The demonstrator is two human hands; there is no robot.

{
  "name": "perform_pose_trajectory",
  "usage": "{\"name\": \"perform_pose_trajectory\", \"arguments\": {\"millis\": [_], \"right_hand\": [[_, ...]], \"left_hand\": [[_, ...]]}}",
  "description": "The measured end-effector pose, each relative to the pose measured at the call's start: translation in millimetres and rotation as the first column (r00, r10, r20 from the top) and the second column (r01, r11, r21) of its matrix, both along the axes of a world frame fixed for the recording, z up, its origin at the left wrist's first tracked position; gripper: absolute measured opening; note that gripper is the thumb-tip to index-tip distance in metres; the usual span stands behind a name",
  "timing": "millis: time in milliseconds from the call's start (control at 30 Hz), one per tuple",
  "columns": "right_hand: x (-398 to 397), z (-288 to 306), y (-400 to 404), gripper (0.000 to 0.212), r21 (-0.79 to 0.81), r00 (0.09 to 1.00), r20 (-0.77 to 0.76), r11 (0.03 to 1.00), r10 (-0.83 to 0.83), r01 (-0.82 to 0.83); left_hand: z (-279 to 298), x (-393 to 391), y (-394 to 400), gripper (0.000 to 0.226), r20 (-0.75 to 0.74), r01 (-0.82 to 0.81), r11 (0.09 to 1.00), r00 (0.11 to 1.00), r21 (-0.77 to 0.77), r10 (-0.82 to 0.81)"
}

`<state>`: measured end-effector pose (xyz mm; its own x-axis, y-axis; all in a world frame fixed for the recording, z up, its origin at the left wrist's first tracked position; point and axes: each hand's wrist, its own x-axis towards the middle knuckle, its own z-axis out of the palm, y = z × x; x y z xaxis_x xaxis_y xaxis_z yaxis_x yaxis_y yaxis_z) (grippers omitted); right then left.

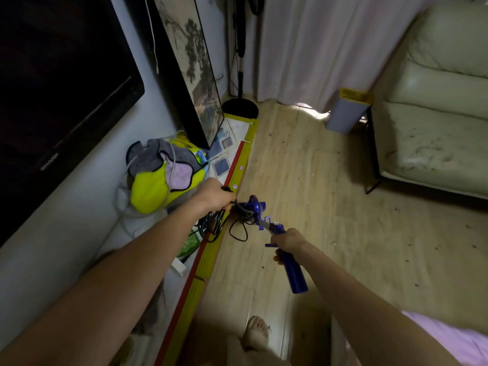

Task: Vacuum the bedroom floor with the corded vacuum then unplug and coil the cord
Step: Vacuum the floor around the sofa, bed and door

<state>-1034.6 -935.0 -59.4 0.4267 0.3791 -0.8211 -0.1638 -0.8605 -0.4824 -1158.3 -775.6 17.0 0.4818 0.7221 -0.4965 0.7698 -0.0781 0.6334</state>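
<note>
The left hand (pixel 214 194) is curled around a bundle of black cord (pixel 214 224), whose loops hang below the fist and trail toward the vacuum. The right hand (pixel 287 240) grips the handle of the blue vacuum (pixel 280 241), fingers wrapped round it. The vacuum is held above the floor between the two hands; its long axis runs diagonally, the handle end nearest the person and the body end pointing away toward the left hand and the wall.

Below lies a pale wood-plank floor (pixel 303 167) speckled with small bits of dirt. A yellow and red mat (pixel 237 167) runs along the left wall, where a dark television (pixel 60 75) and a framed picture (pixel 190 62) lean. A yellow bag (pixel 153 191) holds grey and pink cloths. Farther off stand a fan base (pixel 240 108), pale curtains (pixel 317 48), a yellow-rimmed bin (pixel 346 112) whose contents cannot be seen, and a cream sofa (pixel 435 114).
</note>
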Motion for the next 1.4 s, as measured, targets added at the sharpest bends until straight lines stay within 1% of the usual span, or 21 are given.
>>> {"name": "perform_pose_trajectory", "arguments": {"millis": [133,300,433,567,633,700,800,933,1067,1267,1400], "right_hand": [[-31.9,8.6,-18.5,0.007,0.001,0.998,0.064,1.000,0.008,-0.008],[-76.8,26.3,-32.1,0.012,-0.047,0.996,0.085,0.999,0.022,-0.018],[-127.6,40.5,-54.4,0.003,-0.071,0.997,0.082,0.997,0.006,0.000],[-172.9,49.8,-78.6,0.013,-0.094,0.998,0.051,0.995,-0.023,0.028],[-190.5,54.1,-86.8,0.022,-0.115,0.999,0.028,0.993,-0.035,0.038],[-203.0,60.3,-92.2,0.030,-0.125,0.999,0.006,0.991,-0.052,0.052],[-216.5,68.3,-99.1,0.032,-0.110,0.998,-0.003,0.992,-0.069,0.069],[-215.8,63.8,-102.0,0.028,-0.108,0.995,0.036,0.990,-0.088,0.092],[-203.4,63.0,-103.9,0.020,-0.099,0.991,0.046,0.986,-0.129,0.133],[-186.9,37.6,-86.9,0.032,-0.016,0.977,0.057,0.979,-0.203,0.204],[-163.2,17.8,-70.9,0.031,0.032,0.963,0.043,0.964,-0.265,0.264]], "left_hand": [[-2.6,-28.4,-14.5,0.034,-0.011,0.063,0.998,0.998,-0.009,-0.063],[-6.1,-66.9,-21.5,0.025,0.021,0.096,0.995,0.995,0.011,-0.097],[-8.8,-101.8,-36.9,0.021,0.016,0.162,0.987,0.987,-0.002,-0.162],[-13.1,-123.5,-55.4,0.024,-0.009,0.249,0.968,0.968,-0.026,-0.249],[-14.9,-131.2,-63.5,0.026,-0.010,0.266,0.963,0.964,-0.028,-0.267],[-13.2,-136.1,-69.0,0.025,0.007,0.268,0.963,0.963,-0.023,-0.268],[-6.5,-134.5,-76.2,0.022,0.032,0.298,0.954,0.954,-0.016,-0.297],[-4.5,-126.5,-83.5,0.021,0.035,0.318,0.948,0.947,0.006,-0.318],[-13.5,-125.8,-81.6,0.020,0.041,0.296,0.955,0.955,-0.011,-0.295],[-17.5,-110.9,-65.6,0.020,0.074,0.233,0.972,0.970,-0.011,-0.232],[-18.9,-99.8,-57.2,0.018,0.101,0.173,0.984,0.980,-0.037,-0.169]]}}
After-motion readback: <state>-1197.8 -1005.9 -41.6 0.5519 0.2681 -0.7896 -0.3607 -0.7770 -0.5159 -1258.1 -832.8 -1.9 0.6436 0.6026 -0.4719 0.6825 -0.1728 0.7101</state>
